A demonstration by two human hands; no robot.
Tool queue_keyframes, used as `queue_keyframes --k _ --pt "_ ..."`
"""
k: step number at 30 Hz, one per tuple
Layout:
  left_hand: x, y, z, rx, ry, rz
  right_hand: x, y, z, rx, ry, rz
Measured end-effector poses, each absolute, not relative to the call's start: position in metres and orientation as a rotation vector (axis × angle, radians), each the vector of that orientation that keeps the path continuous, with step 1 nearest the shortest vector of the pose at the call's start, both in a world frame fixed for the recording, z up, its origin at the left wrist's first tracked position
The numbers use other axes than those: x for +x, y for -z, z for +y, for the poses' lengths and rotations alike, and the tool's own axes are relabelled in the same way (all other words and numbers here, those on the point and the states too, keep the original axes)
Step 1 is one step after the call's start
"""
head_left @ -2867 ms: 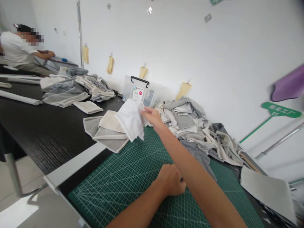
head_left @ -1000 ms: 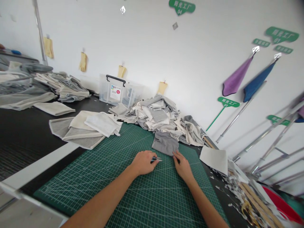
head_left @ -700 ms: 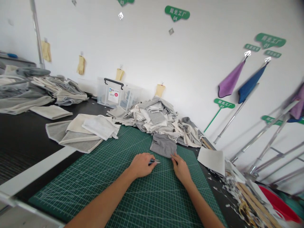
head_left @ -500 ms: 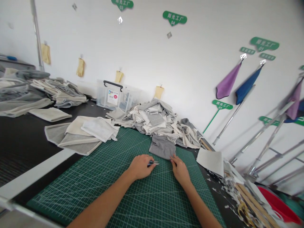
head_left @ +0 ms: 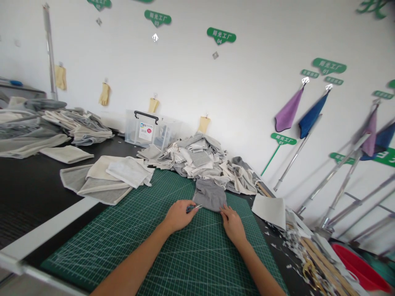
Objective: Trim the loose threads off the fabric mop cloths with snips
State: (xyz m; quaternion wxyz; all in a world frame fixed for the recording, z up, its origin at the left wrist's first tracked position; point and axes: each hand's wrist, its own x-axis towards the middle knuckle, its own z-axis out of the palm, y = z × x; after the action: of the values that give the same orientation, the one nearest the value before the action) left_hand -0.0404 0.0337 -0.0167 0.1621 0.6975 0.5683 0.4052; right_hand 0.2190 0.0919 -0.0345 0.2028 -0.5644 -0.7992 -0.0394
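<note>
Here, in the head view, your left hand (head_left: 178, 214) is closed around a small cutting tool (head_left: 194, 208) with a dark blue handle; its metal tip points to the right, toward the near edge of the grey cloth (head_left: 210, 194). Your right hand (head_left: 232, 222) lies flat and open on the green cutting mat (head_left: 129, 234), and its fingertips (head_left: 222, 209) touch the near right corner of the same cloth. The 2 hands are apart, with a bare strip of mat between them. The grey cloth lies at the far edge of the mat, just in front of the big heap of grey and cream cloth pieces (head_left: 200, 158), and it looks a little crumpled, not yet spread out.

I judge that you are at the step of laying 1 piece ready on the mat. The next move calls for a flat piece: press and draw the cloth nearer with the right hand, so that it comes away from the heap, and keep the tool tip off the fabric and away from your right fingers.

To the left, folded pieces (head_left: 108, 177) rest partly on the mat and partly on the black table (head_left: 27, 185). A clear plastic box (head_left: 148, 129) stands near the wall. At the right, a cream sheet (head_left: 270, 209) and small scraps lie beside the mat.
</note>
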Motion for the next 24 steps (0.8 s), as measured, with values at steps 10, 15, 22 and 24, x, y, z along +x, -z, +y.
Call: queue_keyframes --k 10,15,22,24 --pt "-0.047 0.017 0.032 1.888 -1.271 1.664 0.257 0.024 0.022 -1.511 0.118 -2.278" --pt "-0.045 0.015 0.026 1.906 -1.241 1.667 0.275 0.025 -0.013 -1.483 0.101 -2.284" --pt "-0.045 0.011 0.024 1.942 -1.213 1.642 0.302 0.029 -0.052 -1.374 0.013 -2.329" --pt "-0.045 0.011 0.024 1.944 -1.205 1.646 0.309 0.027 -0.061 -1.329 -0.017 -2.371"
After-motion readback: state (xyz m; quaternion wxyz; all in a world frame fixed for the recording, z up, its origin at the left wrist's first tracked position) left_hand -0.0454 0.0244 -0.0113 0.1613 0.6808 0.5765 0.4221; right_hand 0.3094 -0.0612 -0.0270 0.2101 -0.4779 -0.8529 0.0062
